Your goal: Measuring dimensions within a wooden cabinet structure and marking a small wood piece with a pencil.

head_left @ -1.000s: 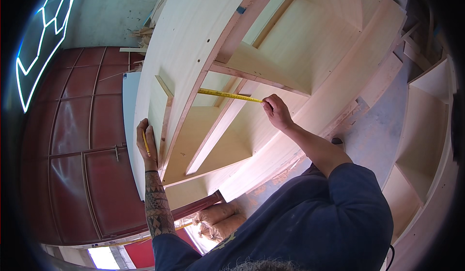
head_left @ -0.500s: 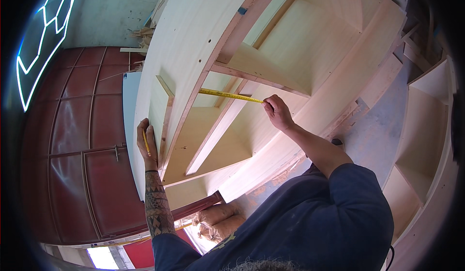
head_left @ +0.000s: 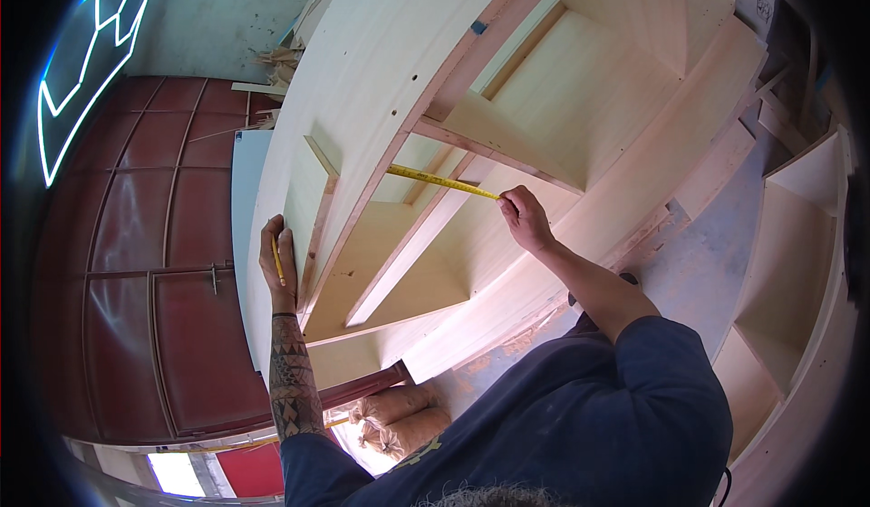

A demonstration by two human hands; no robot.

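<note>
My right hand is closed on one end of a yellow tape measure. The blade runs out straight to the left across an opening of a pale wooden cabinet, and its far end meets the front edge of the side panel. Whether a tape case sits inside my right fist is hidden. Against the outer face of that panel rests my left hand, with a yellow pencil held along its fingers. Beneath the blade, a narrow upright strip divides the cabinet.
Red metal doors stand at the left beside a pale blue board. Tan sacks lie near the cabinet's lower end. Another wooden carcass is at the right, and scrap boards lie at the far right.
The view has shifted slightly, so the cabinet appears a little further right. Both hands keep their holds, and the tape stays stretched across the opening.
</note>
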